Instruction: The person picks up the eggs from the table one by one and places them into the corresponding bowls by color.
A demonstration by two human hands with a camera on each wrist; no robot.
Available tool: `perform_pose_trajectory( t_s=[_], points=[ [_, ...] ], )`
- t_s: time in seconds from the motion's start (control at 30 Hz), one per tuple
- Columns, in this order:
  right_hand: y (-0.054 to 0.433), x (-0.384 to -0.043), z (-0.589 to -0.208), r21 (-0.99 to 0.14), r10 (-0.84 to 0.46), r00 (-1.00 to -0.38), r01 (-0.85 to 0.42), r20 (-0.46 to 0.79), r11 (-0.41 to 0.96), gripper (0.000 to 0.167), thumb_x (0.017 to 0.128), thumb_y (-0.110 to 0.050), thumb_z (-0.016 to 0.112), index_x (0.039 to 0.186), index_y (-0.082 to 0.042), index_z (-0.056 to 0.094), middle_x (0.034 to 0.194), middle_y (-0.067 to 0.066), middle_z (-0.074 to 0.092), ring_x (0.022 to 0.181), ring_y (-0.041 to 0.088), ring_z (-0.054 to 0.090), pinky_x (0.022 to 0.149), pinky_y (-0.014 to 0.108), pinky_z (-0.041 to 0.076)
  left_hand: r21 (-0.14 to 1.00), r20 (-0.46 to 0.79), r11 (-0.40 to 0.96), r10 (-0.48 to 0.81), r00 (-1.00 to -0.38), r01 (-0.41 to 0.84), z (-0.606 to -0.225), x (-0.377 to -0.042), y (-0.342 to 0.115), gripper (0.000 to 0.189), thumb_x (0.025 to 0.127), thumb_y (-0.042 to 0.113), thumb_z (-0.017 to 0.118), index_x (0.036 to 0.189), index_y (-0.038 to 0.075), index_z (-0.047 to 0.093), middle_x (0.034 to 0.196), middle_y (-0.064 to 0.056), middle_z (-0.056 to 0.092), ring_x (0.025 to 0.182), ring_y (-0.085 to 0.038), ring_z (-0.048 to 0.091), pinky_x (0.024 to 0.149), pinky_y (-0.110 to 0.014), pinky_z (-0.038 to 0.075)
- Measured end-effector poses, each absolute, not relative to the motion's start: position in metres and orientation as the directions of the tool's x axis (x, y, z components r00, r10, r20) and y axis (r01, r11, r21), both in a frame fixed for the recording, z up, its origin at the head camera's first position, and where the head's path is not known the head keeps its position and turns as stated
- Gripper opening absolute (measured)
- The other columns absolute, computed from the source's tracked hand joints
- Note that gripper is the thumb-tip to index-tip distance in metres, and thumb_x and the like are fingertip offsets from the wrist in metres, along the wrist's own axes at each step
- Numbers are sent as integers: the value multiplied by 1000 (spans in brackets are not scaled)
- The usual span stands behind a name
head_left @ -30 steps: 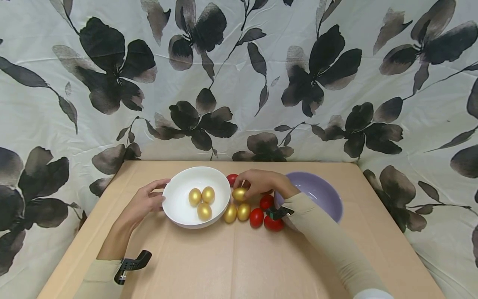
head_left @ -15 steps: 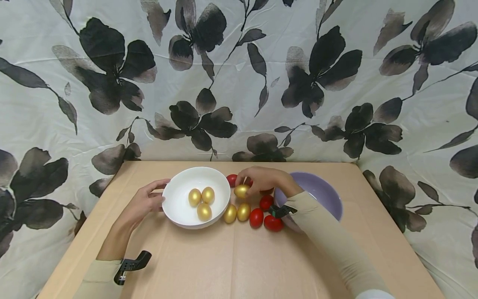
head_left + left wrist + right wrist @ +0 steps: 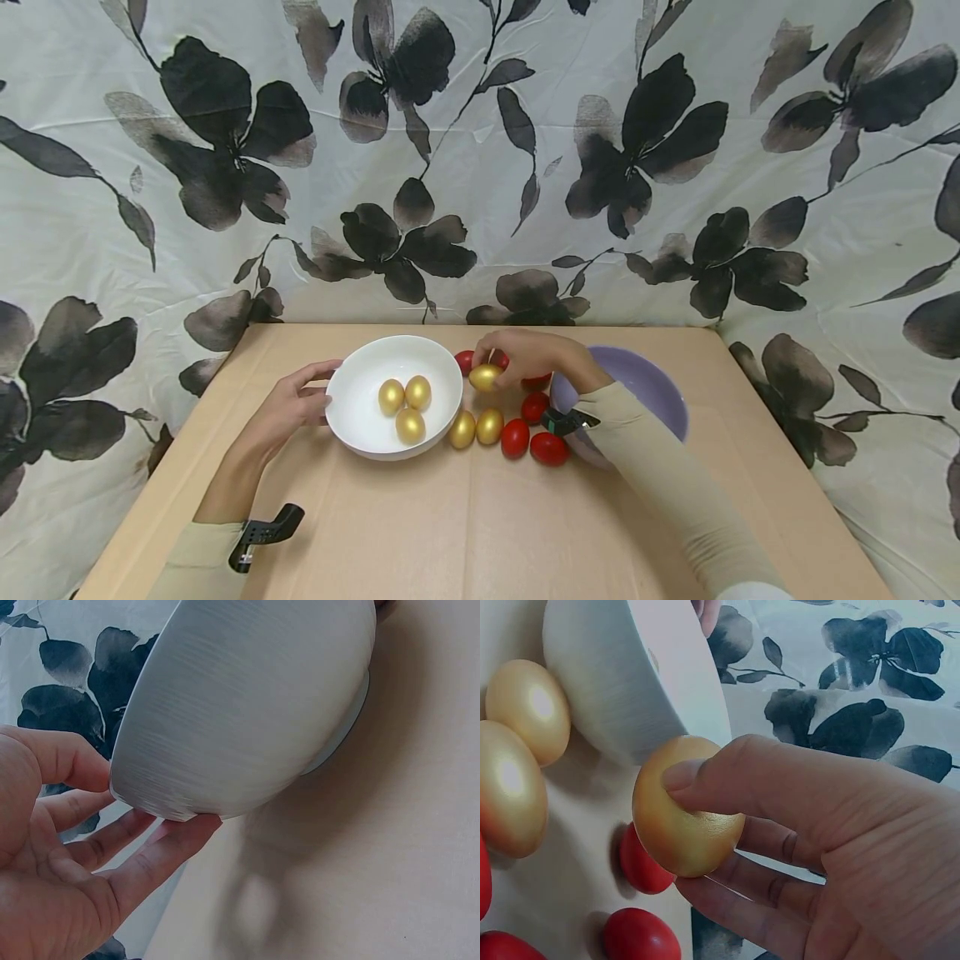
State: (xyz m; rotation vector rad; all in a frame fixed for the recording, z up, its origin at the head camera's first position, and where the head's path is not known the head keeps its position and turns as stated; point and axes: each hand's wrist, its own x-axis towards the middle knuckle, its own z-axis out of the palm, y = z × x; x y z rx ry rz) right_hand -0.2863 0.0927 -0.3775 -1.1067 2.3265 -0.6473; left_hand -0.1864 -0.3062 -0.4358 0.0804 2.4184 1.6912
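My right hand (image 3: pixel 517 353) pinches a golden egg (image 3: pixel 484 377), thumb on one side and fingertips on the other, held above the loose eggs. The right wrist view shows this golden egg (image 3: pixel 682 817) close beside the white bowl (image 3: pixel 607 682). On the left, my left hand (image 3: pixel 296 400) touches the outside of the white bowl (image 3: pixel 352 425) near its rim; in the left wrist view its fingers (image 3: pixel 161 859) rest along the bowl's wall (image 3: pixel 247 712). Several golden eggs (image 3: pixel 410 425) lie inside the bowl. Two more golden eggs (image 3: pixel 462 429) lie against its right side.
Several red eggs (image 3: pixel 514 437) lie between the white bowl and a purple bowl (image 3: pixel 645 383), which my right forearm partly covers. The wooden table (image 3: pixel 390 525) ends at a floral cloth (image 3: pixel 525 167). Black straps (image 3: pixel 266 533) sit on both wrists.
My right hand has risen slightly with the golden egg, away from the two eggs below it. My left hand and the white bowl have stayed in place.
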Motion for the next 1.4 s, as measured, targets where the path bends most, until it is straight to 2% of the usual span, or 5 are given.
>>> perform_pose_trajectory(
  t_s=[0.47, 0.67, 0.97, 1.2, 1.4],
  points=[
    [88, -282, -368, -603, -822, -539, -600, -182, 526, 33, 84, -4, 72, 115, -15, 67, 113, -3, 65, 111, 25, 63, 98, 42, 55, 936, -127, 345, 155, -980, -67, -435, -183, -308, 59, 97, -1, 51, 154, 5, 39, 150, -26, 41, 125, -48, 55, 80, -42, 62],
    [83, -278, -362, -633, -810, -555, -562, -189, 533, 34, 85, -2, 70, 115, -15, 67, 114, -4, 66, 110, 20, 64, 96, 38, 56, 934, -126, 351, 156, -980, -64, -434, -184, -309, 59, 97, 1, 52, 154, 6, 39, 150, -26, 40, 127, -47, 55, 80, -41, 62],
    [71, -273, -356, -671, -790, -576, -502, -211, 545, 34, 86, -3, 70, 117, -18, 66, 112, -1, 66, 99, 22, 66, 64, 33, 62, 935, -125, 350, 156, -980, -63, -433, -184, -310, 59, 97, 0, 52, 154, 5, 39, 150, -26, 40, 127, -49, 54, 80, -41, 62],
    [60, -272, -353, -617, -802, -569, -568, -183, 544, 35, 87, -9, 76, 118, -20, 66, 115, -3, 64, 105, 19, 63, 73, 26, 60, 933, -126, 354, 156, -980, -63, -433, -184, -310, 59, 97, 0, 52, 154, 5, 39, 149, -26, 41, 127, -49, 54, 80, -42, 62],
    [53, -269, -354, -646, -809, -547, -542, -214, 537, 37, 88, -10, 75, 121, -22, 64, 118, -2, 61, 75, 27, 62, 51, 28, 54, 932, -128, 357, 155, -980, -65, -433, -183, -311, 59, 97, 0, 52, 154, 6, 39, 150, -26, 41, 127, -49, 54, 81, -42, 62]
  ],
)
